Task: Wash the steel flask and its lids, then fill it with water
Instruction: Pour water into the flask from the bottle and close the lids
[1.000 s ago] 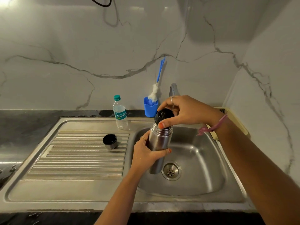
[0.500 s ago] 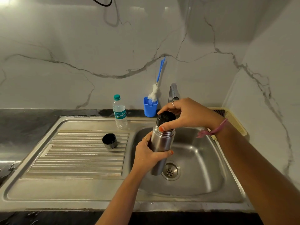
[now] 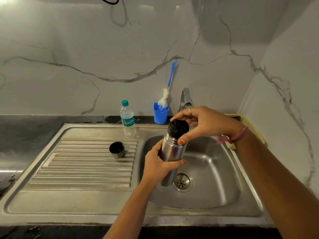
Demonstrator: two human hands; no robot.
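Note:
A steel flask (image 3: 170,152) stands nearly upright above the sink basin (image 3: 212,171), tilted a little to the right. My left hand (image 3: 158,163) grips its body from the left. On its neck sits a black inner lid (image 3: 178,127), and my right hand (image 3: 205,123) curls round that lid, thumb at the flask's shoulder. The flask's steel outer cap (image 3: 117,150), black inside, stands mouth-up on the ribbed drainboard (image 3: 82,166) to the left.
A small water bottle (image 3: 128,119) stands at the sink's back rim. Beside it a blue cup (image 3: 160,115) holds a bottle brush (image 3: 166,94). The tap (image 3: 184,99) rises behind my right hand. A yellow tray (image 3: 245,123) sits at the right corner.
The flask has shifted slightly right and lower over the basin. My right hand's fingers have turned round the black lid.

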